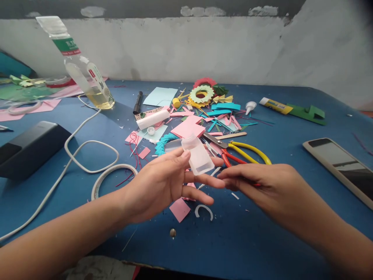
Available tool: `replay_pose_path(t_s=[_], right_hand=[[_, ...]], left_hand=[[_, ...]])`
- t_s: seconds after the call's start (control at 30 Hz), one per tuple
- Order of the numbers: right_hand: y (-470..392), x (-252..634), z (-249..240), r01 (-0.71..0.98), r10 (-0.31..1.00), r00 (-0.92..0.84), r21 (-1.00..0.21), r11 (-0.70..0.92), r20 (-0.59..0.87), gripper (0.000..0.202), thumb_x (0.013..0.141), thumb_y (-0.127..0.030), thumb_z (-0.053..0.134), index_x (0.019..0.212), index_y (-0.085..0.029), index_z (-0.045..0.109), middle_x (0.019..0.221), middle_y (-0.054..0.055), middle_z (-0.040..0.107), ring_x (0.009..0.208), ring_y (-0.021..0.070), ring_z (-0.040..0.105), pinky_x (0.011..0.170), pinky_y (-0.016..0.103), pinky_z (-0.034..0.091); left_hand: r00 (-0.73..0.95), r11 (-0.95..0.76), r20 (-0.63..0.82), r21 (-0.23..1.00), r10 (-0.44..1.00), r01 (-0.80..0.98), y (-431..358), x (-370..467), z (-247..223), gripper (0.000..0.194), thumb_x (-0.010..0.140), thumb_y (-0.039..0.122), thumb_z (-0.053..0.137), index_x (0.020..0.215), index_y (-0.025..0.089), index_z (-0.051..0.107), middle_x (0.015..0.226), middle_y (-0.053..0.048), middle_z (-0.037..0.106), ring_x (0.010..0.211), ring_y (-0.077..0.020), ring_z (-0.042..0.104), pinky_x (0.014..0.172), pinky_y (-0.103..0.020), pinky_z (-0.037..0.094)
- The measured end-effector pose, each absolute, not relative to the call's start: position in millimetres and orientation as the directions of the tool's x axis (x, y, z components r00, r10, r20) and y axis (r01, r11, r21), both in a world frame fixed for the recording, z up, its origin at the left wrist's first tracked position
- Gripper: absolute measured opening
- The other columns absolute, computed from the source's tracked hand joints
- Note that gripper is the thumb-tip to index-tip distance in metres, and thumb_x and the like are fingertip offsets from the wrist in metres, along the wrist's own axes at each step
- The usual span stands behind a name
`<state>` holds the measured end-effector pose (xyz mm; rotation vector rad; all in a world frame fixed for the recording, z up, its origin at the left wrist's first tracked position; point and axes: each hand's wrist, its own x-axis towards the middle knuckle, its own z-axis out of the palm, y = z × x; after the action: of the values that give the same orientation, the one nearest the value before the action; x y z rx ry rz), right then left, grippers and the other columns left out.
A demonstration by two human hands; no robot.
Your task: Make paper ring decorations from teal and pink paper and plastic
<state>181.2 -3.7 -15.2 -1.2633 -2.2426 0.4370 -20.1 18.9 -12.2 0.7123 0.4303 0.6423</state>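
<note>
My left hand (163, 182) is palm up, its thumb and fingers closed on a small translucent plastic bottle (201, 156). The bottle is tilted, its neck pointing away from me, and no cap is on it. My right hand (259, 182) is close by on the right, thumb and fingertips pinched together near the left fingertips. Whatever lies in that pinch, if anything, is hidden. Just behind the right hand are a metal cutting tool with yellow handles (252, 151) and red handles (230, 157), partly covered by the fingers. A small white cap (150, 131) rests beyond the left hand.
Paper scraps, a pink paper stack (188, 126) and paper rings (201, 94) crowd the middle. A tall bottle (100, 99), white cable (65, 147), dark box (36, 146) and tape roll (96, 186) stand left. A phone (344, 167), glue tube (275, 105) and white nozzle (250, 106) lie right.
</note>
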Motion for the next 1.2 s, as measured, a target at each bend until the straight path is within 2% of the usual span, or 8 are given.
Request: replay_pose_path(t_s=[0.17, 0.27, 0.4, 0.5, 0.67, 0.83, 1.03, 1.2], right_hand=[[-4.6, 179.4, -14.9, 0.709, 0.936, -0.343, -0.633, 0.311, 0.076, 0.012, 0.077, -0.017, 0.056, 0.066, -0.022, 0.059, 0.051, -0.007, 0.063, 0.043, 0.008, 0.058, 0.041, 0.017, 0.041], [-5.4, 179.5, -15.9, 0.712, 0.939, -0.336, -0.632, 0.307, 0.078, 0.013, 0.075, -0.019, 0.06, 0.064, -0.021, 0.054, 0.05, -0.007, 0.061, 0.042, 0.0082, 0.056, 0.04, 0.017, 0.039], [-5.1, 179.3, -16.4, 0.73, 0.902, -0.391, -0.535, 0.425, 0.183, 0.013, 0.077, -0.02, 0.06, 0.064, -0.022, 0.057, 0.05, -0.007, 0.059, 0.04, 0.0068, 0.05, 0.039, 0.018, 0.035], [-4.1, 179.1, -16.5, 0.708, 0.87, -0.421, -0.507, 0.493, 0.258, 0.012, 0.079, -0.017, 0.056, 0.069, -0.022, 0.059, 0.06, -0.005, 0.063, 0.05, 0.0076, 0.055, 0.046, 0.019, 0.04], [-1.9, 180.5, -19.1, 0.679, 0.831, -0.444, -0.479, 0.556, 0.335, 0.015, 0.081, -0.012, 0.051, 0.074, -0.02, 0.061, 0.069, -0.002, 0.066, 0.062, 0.0099, 0.061, 0.056, 0.02, 0.046], [-3.1, 181.5, -20.1, 0.654, 0.81, -0.487, -0.478, 0.587, 0.328, 0.02, 0.081, -0.009, 0.048, 0.083, -0.021, 0.063, 0.077, 0.0, 0.07, 0.068, 0.0124, 0.064, 0.06, 0.023, 0.05], [-6.8, 180.7, -19.8, 0.657, 0.819, -0.494, -0.491, 0.572, 0.292, 0.03, 0.083, -0.01, 0.046, 0.105, -0.024, 0.061, 0.091, 0.0, 0.071, 0.077, 0.0132, 0.066, 0.064, 0.022, 0.053], [-5.6, 183.9, -22.6, 0.685, 0.84, -0.472, -0.489, 0.541, 0.268, 0.035, 0.082, -0.011, 0.046, 0.112, -0.024, 0.059, 0.102, 0.001, 0.069, 0.085, 0.0153, 0.067, 0.07, 0.025, 0.054]], left_hand=[[0.784, 0.69, -0.155, 0.597, 0.601, -0.41, 24.4, -25.0, -14.6, 0.034, 0.093, 0.028, 0.033, 0.096, 0.012, 0.062, 0.101, -0.009, 0.065, 0.076, -0.0123, 0.064, 0.065, -0.019, 0.052], [0.799, 0.72, -0.166, 0.565, 0.578, -0.403, 25.9, -27.1, -17.8, 0.03, 0.09, 0.033, 0.041, 0.094, 0.016, 0.065, 0.104, -0.007, 0.065, 0.075, -0.0111, 0.064, 0.066, -0.017, 0.051], [0.77, 0.669, -0.183, 0.639, 0.611, -0.379, 24.8, -25.5, -18.1, 0.033, 0.09, 0.035, 0.041, 0.096, 0.013, 0.064, 0.091, -0.008, 0.067, 0.071, -0.0125, 0.064, 0.063, -0.018, 0.051], [0.716, 0.547, -0.144, 0.75, 0.683, -0.372, 21.6, -23.2, -16.9, 0.033, 0.09, 0.037, 0.042, 0.097, 0.011, 0.06, 0.078, -0.008, 0.066, 0.071, -0.0148, 0.064, 0.059, -0.02, 0.051], [0.633, 0.26, 0.004, 0.91, 0.774, -0.323, 12.4, -22.4, -14.6, 0.021, 0.084, 0.027, 0.057, 0.102, 0.018, 0.052, 0.097, -0.006, 0.065, 0.075, -0.0135, 0.063, 0.063, -0.022, 0.051], [0.644, 0.138, 0.066, 0.955, 0.762, -0.261, 7.9, -23.0, -11.0, 0.021, 0.081, 0.018, 0.06, 0.101, 0.018, 0.051, 0.095, -0.004, 0.063, 0.082, -0.013, 0.061, 0.07, -0.022, 0.049], [0.666, 0.091, 0.049, 0.98, 0.745, -0.174, 8.8, -22.5, -9.1, 0.021, 0.081, 0.019, 0.059, 0.099, 0.019, 0.048, 0.093, -0.003, 0.06, 0.074, -0.0117, 0.059, 0.061, -0.02, 0.048], [0.667, 0.066, 0.06, 0.984, 0.743, -0.163, 8.1, -22.8, -9.4, 0.023, 0.082, 0.02, 0.058, 0.103, 0.02, 0.049, 0.096, -0.004, 0.061, 0.08, -0.0142, 0.06, 0.067, -0.023, 0.049]])
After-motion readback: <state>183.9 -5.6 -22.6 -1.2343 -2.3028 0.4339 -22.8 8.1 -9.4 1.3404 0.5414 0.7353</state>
